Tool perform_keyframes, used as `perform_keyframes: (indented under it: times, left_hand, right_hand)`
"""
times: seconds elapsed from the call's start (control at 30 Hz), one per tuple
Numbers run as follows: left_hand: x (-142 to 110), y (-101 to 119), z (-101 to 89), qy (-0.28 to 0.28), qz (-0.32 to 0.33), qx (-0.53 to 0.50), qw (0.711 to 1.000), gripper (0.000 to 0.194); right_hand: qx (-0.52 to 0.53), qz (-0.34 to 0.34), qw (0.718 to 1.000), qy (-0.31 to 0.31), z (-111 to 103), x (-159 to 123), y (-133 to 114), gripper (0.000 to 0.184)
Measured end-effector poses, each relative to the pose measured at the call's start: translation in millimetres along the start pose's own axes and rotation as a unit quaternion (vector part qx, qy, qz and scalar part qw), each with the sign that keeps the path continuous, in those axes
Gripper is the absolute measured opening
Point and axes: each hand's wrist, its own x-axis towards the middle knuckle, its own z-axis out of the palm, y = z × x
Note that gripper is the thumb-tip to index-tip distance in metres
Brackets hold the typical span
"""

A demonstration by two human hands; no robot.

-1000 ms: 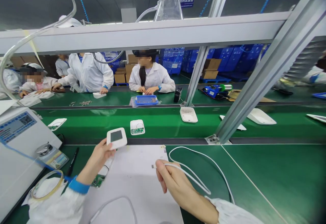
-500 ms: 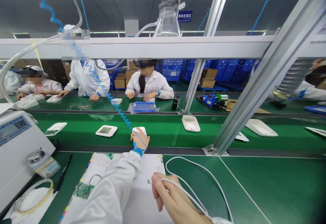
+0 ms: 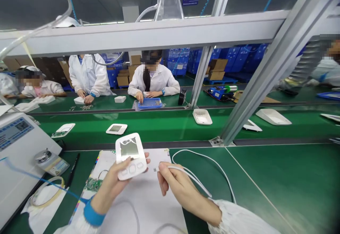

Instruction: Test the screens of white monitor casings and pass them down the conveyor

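Note:
My left hand grips a white handheld device with a grey display and several buttons, the monitor unit, tilted up with its screen facing me. A blue wrist strap circles my left wrist. Just to the right, my right hand pinches a white cable close to its metal plug, which points left toward the unit and stays apart from it. The cable loops back over the green bench. Under both hands lies a white sheet, with a green circuit board at its left side.
Beyond the bench edge runs a green conveyor carrying white housings, such as an open shell. A slanted metal post rises at right. At left stand a dispenser bottle, a tape roll and a black pen. Co-workers sit opposite.
My left hand has come back from the conveyor and now holds the monitor unit above the sheet. My right hand still holds the cable plug in nearly the same place.

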Motion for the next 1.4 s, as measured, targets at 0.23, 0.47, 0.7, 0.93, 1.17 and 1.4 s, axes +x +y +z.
perform_keyframes:
  times: [0.23,0.47,0.7,0.93,1.17,1.4]
  left_hand:
    - [-25,-22,11.6,0.020,-0.042,-0.111,0.993,0.052]
    - [-27,-22,7.3,0.005,-0.025,-0.064,0.998,0.058]
    - [-29,-23,8.5,0.034,-0.003,-0.051,0.998,0.042]
    - [-31,-25,7.9,0.035,0.002,-0.043,0.998,0.045]
    - [-31,-25,7.1,0.044,0.002,-0.063,0.997,0.035]
    - [-27,-25,8.7,0.024,-0.010,-0.059,0.998,0.037]
  right_hand:
    - [0.072,0.017,0.997,-0.026,10,-2,7,0.058]
    - [0.077,0.044,0.995,-0.050,11,-2,11,0.060]
    - [0.046,0.035,0.997,-0.059,11,-2,7,0.058]
    - [0.054,0.065,0.993,-0.076,8,1,7,0.058]
    - [0.041,0.047,0.995,-0.074,7,1,6,0.058]
    - [0.074,0.038,0.993,-0.079,12,-3,10,0.058]
